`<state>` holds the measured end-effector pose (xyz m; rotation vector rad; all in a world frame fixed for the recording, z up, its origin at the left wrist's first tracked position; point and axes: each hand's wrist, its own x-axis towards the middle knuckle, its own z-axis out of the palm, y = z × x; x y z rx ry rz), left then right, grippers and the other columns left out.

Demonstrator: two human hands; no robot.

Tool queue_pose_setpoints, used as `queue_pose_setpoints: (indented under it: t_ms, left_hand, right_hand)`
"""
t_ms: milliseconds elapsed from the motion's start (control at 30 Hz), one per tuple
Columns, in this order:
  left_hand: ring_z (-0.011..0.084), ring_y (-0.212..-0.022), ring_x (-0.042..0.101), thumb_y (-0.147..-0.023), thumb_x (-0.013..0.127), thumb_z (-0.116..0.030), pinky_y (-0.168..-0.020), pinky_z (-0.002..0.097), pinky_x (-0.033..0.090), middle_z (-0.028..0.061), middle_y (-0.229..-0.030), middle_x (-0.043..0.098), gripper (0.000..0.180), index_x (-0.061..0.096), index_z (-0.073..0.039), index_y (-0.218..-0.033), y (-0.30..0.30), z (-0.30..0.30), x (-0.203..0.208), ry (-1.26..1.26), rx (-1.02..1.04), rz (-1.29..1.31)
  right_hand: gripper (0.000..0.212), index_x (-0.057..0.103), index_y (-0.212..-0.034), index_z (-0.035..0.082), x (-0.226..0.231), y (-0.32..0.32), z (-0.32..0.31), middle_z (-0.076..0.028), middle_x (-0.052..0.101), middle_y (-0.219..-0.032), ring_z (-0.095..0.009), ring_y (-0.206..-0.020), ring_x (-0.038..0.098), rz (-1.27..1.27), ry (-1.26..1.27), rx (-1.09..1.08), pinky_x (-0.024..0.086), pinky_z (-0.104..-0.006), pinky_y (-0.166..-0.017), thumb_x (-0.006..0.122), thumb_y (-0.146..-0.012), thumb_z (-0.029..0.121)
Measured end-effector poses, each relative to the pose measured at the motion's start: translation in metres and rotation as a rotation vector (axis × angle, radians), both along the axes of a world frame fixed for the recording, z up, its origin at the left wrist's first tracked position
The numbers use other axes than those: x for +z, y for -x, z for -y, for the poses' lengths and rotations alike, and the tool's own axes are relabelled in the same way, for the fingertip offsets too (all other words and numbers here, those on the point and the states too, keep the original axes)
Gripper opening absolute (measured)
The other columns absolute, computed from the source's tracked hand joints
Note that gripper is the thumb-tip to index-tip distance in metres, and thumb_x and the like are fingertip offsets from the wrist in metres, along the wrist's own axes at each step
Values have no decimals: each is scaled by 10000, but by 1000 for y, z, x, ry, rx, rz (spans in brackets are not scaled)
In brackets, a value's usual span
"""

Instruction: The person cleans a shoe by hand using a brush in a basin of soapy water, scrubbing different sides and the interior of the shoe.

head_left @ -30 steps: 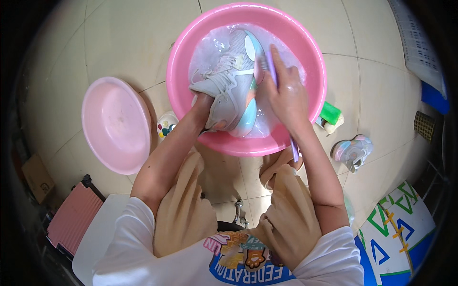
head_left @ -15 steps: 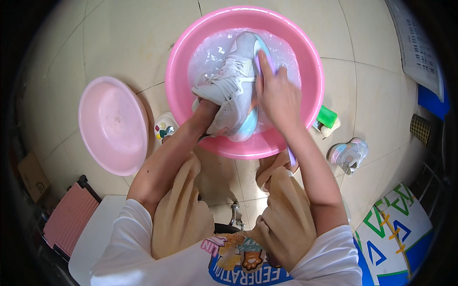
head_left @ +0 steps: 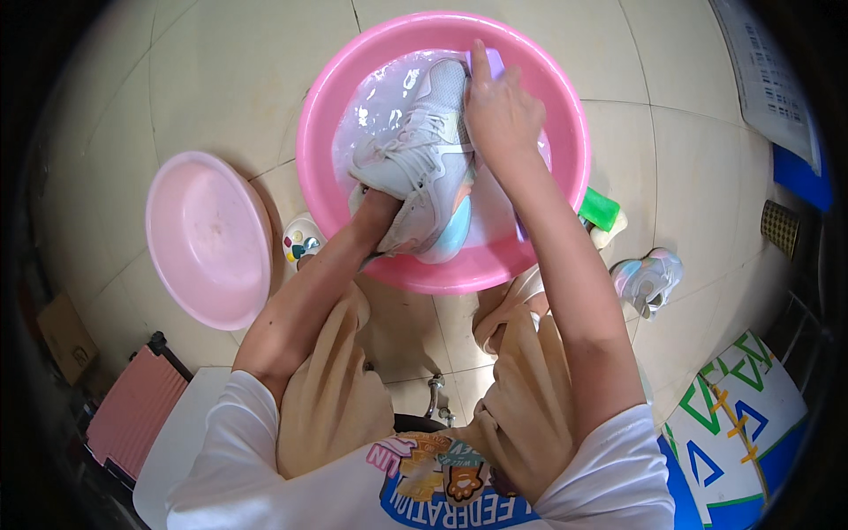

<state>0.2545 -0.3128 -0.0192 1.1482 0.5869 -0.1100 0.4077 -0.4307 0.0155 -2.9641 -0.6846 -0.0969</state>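
Note:
A white sneaker (head_left: 422, 163) with laces and a pastel sole is tilted over soapy water (head_left: 358, 124) in a large pink basin (head_left: 570, 168). My left hand (head_left: 380, 210) is pushed into the shoe's opening and holds it up from within; its fingers are hidden. Closed round a purple brush (head_left: 495, 64), my right hand (head_left: 505, 115) is by the shoe's toe, on the sole side, with the index finger stretched along the brush. The brush's bristles are not visible, and my hand and forearm cover much of its handle.
A smaller pale pink basin (head_left: 163, 230) stands at the left. By the large basin's right side are a green block (head_left: 600, 208) and, farther right, another sneaker (head_left: 649, 281). A low tap (head_left: 435, 396) shows between my legs. A pink ridged case (head_left: 137, 406) is at lower left.
My right hand has slid the brush forward along the sole edge, toward the toe and the basin's far side. My left hand and the sneaker have barely moved.

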Motion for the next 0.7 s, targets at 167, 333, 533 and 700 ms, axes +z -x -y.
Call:
queue_pose_setpoints:
  t_ms: [167,333,533,700]
  left_hand:
    - [194,-1216,506,-1031,435,-286,-1010,323,433,89,-1376,488,484,382,-27,-1437,9,-3,0,-51,10,-29]
    - [194,-1219,503,-1032,433,-286,-1012,323,430,90,-1377,486,484,381,-25,-1437,8,6,-1,-59,-22,-25]
    - [194,-1222,499,-1033,430,-285,-1015,322,426,91,-1379,484,484,379,-23,-1438,17,4,-4,-68,-30,-33]
    - [193,-1224,497,-1034,428,-285,-1017,322,424,91,-1380,482,484,377,-22,-1438,17,5,0,-90,-47,-41]
  right_hand:
    - [504,484,-1393,101,21,54,14,-188,564,-829,-294,-588,644,-87,2,27,514,-436,-475,519,-892,148]
    - [487,483,-1396,117,17,41,12,-190,542,-820,-295,-563,636,-25,12,-27,506,-431,-455,516,-912,164]
    - [488,474,-1395,81,11,40,15,-228,557,-835,-290,-509,617,-12,-23,-2,494,-418,-425,508,-916,163]
    - [497,464,-1389,36,31,63,23,-241,566,-844,-304,-536,625,-164,4,-19,506,-430,-457,515,-909,157]
